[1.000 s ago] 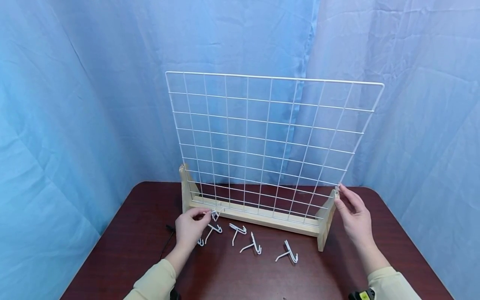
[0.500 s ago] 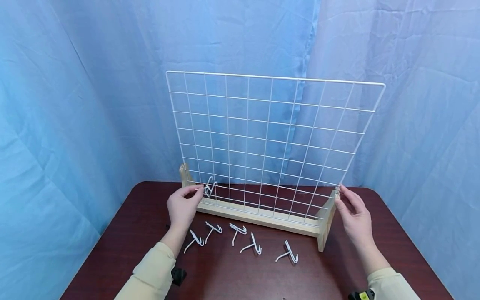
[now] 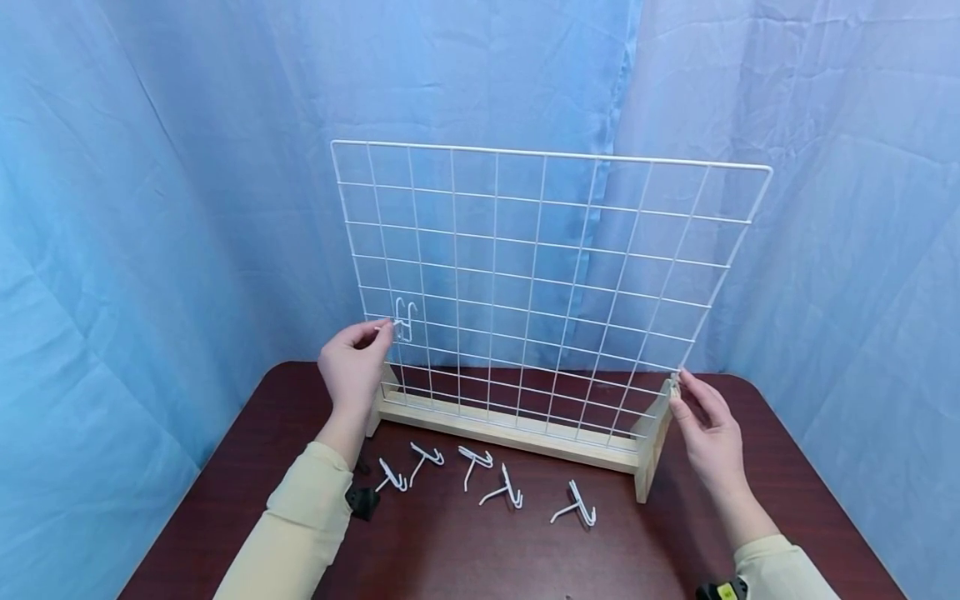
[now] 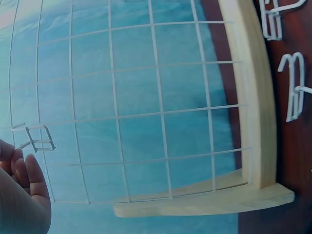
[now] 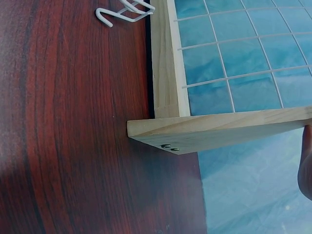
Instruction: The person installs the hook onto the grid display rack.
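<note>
My left hand (image 3: 354, 367) pinches the stem of a white wire hook (image 3: 410, 322) between thumb and fingertips. The hook's two bent prongs point up, close to the left part of a white wire grid panel (image 3: 551, 156). In the left wrist view the hook (image 4: 41, 141) overlaps the grid wires; I cannot tell whether it touches them. My right hand (image 3: 708, 429) pinches the top of the right wooden upright (image 3: 654, 429), beside the grid's edge. Only a finger part of the right hand (image 5: 305, 165) shows in the right wrist view.
The panel stands tilted in a wooden base (image 3: 517, 432) on a dark red-brown table (image 3: 465, 567). Several white hooks, among them a rightmost hook (image 3: 577, 505), lie in front of the base. Blue curtains (image 3: 225, 208) hang behind and at both sides.
My left hand has lifted the hook from near the base, up and leftward to the panel's left part. The right hand stays at the upright.
</note>
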Tool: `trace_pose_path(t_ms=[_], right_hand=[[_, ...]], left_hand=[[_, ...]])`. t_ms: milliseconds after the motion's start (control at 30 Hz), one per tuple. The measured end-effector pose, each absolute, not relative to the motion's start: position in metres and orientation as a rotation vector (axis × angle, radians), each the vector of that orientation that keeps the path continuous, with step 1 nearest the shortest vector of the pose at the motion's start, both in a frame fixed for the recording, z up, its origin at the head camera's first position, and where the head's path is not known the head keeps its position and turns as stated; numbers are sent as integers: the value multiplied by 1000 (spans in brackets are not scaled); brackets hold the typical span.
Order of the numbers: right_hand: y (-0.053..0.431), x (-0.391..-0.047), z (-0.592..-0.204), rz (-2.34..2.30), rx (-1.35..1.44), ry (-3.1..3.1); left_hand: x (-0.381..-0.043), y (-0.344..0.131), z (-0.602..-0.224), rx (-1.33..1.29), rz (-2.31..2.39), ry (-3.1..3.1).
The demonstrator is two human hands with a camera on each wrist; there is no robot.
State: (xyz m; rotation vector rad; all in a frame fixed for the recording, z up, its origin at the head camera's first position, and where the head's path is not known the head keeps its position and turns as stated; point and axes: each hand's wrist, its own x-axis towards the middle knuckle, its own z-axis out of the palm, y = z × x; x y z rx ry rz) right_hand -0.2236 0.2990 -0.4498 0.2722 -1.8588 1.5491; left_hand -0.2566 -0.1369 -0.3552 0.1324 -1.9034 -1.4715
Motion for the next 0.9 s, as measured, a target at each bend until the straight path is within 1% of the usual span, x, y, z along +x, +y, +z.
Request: trace_pose_path(t_ms=[433,633,900], right_hand=[[297,-223,-450,1546,246,-1868],[296,-223,-450,1529,217,-1889],[296,-223,-449,1532,210,-1892]], left_hand=[[-274,-137,-338,184,-1481,-1876],[-278,-136,-339,212,-1469,-1910],[-283,-133,-343,175,-1436,-1962]])
